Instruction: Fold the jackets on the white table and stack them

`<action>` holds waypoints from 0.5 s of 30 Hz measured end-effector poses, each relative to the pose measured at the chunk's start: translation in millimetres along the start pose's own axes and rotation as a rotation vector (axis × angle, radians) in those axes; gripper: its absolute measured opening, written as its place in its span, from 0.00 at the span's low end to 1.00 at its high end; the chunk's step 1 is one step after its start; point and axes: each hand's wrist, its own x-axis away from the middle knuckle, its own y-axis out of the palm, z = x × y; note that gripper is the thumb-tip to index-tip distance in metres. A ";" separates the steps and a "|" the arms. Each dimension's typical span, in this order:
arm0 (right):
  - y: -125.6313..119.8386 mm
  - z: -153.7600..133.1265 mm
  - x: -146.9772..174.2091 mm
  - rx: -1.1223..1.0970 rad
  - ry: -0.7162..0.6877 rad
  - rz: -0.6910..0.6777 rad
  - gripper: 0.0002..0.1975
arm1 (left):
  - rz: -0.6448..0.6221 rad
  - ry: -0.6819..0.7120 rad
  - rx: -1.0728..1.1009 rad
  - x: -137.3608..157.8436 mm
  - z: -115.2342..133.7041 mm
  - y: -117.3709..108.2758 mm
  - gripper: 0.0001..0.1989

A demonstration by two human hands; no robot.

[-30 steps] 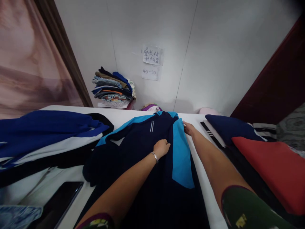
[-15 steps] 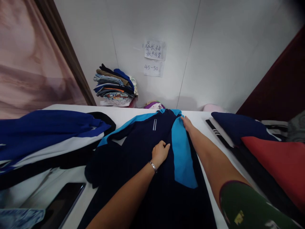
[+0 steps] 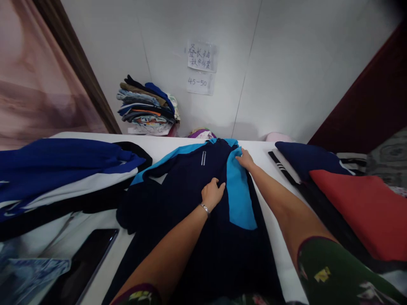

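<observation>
A navy jacket (image 3: 187, 186) with bright blue collar, shoulders and sleeve panels lies front up on the white table, its collar toward the wall. My left hand (image 3: 213, 192), with a silver bracelet at the wrist, is closed on the cloth at the middle of the chest. At the shoulder on the right, my right hand (image 3: 245, 160) grips the blue fabric near the collar, thumb on top. The sleeve on the left is bent, its lower part bunched beside the body. The jacket's dark hem runs out of view toward me.
Blue, white and black clothes (image 3: 70, 169) lie to the left, with a black phone (image 3: 85, 262) nearer me. Folded clothes, including a red garment (image 3: 359, 207), lie on the right. A stack of folded clothes (image 3: 148, 106) stands by the wall, below and left of handwritten paper signs (image 3: 202, 57).
The camera view has shifted slightly. My right hand has its fingers further over the blue shoulder fabric, while my left hand stays at the chest.
</observation>
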 end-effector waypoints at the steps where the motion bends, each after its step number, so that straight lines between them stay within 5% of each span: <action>1: 1.5 -0.9 12.4 0.045 -0.053 -0.014 0.35 | 0.003 0.001 -0.002 0.1 0.5 0.0 0.21; 6: 23.5 4.1 84.5 0.452 -0.237 -0.287 0.32 | 0.008 0.009 -0.050 0.7 3.6 2.3 0.19; 15: 7.1 -7.5 143.4 0.465 -0.179 -0.408 0.31 | -0.041 0.099 -0.052 15.5 -1.0 -4.1 0.28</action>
